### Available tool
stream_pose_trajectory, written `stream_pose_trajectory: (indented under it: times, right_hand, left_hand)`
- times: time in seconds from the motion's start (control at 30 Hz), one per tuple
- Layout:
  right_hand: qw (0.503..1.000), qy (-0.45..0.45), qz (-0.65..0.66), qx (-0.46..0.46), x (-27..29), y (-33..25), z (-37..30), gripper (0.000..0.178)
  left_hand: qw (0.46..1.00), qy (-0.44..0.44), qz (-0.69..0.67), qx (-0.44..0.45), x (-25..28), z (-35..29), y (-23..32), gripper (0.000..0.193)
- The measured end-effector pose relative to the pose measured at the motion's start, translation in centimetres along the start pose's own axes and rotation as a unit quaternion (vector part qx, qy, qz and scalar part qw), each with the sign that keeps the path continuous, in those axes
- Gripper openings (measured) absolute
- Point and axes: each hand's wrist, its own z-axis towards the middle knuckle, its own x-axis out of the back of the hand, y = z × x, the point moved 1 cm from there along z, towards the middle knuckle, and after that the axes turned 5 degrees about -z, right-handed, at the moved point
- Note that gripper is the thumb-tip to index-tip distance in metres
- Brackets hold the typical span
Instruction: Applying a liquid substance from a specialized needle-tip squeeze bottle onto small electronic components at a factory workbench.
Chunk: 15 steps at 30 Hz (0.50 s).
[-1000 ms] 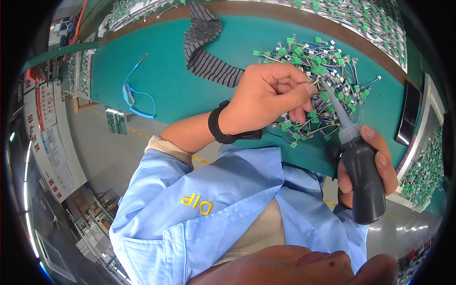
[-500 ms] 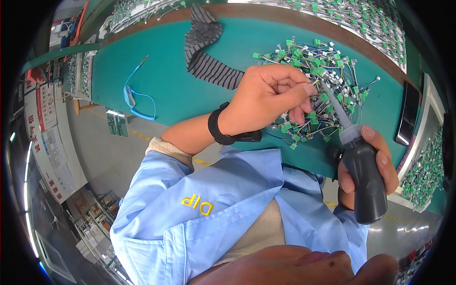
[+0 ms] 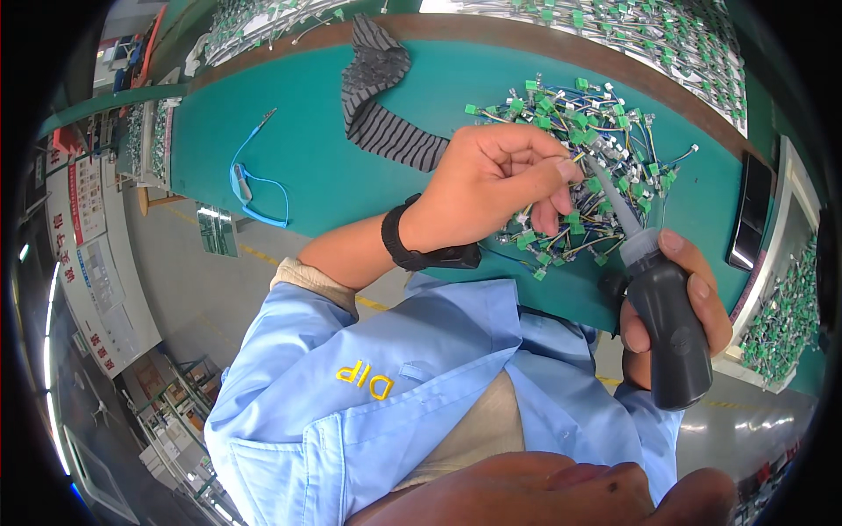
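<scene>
My left hand (image 3: pixel 495 180), with a black watch (image 3: pixel 405 238) on its wrist, is closed in a pinch over the pile of wire connectors. Between thumb and forefinger is a small cable connector, its yellow wire (image 3: pixel 579 157) just showing; most of it is hidden by the fingers. My right hand (image 3: pixel 702 285) is wrapped round a black squeeze bottle (image 3: pixel 674 337). The bottle's long grey nozzle (image 3: pixel 618 200) slants up and left, its tip right beside the pinched connector. Around both hands lies a heap of green-and-white cable connectors (image 3: pixel 544 105) with coloured wires.
A striped grey cloth sleeve (image 3: pixel 395 131) and a blue wrist strap (image 3: pixel 263 188) lie on the green mat (image 3: pixel 307 96). At the right edge rests a black phone (image 3: pixel 752 206). Trays of more connectors stand beyond the brown ledge (image 3: pixel 491 28) and at right (image 3: pixel 781 324).
The bottle and my right hand have shifted slightly up and left. My left hand keeps its pinch, almost unmoved.
</scene>
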Motion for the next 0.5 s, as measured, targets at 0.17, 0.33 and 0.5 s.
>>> stream_pose_trajectory:
  times: [0.17,0.33,0.5]
  right_hand:
    - [1.000,0.005,0.004,-0.005,1.1,-0.3,-0.1,0.074]
    - [0.999,0.021,0.034,0.016,0.8,1.0,-0.6,0.075]
    - [0.998,0.055,0.034,0.017,0.8,1.1,0.4,0.073]
  left_hand:
    - [1.000,0.001,0.010,-0.002,3.5,2.8,4.7,0.020]
    - [0.957,0.037,0.277,-0.082,10.0,10.7,11.3,0.025]
    - [0.838,0.030,0.535,-0.105,19.7,28.1,14.8,0.022]
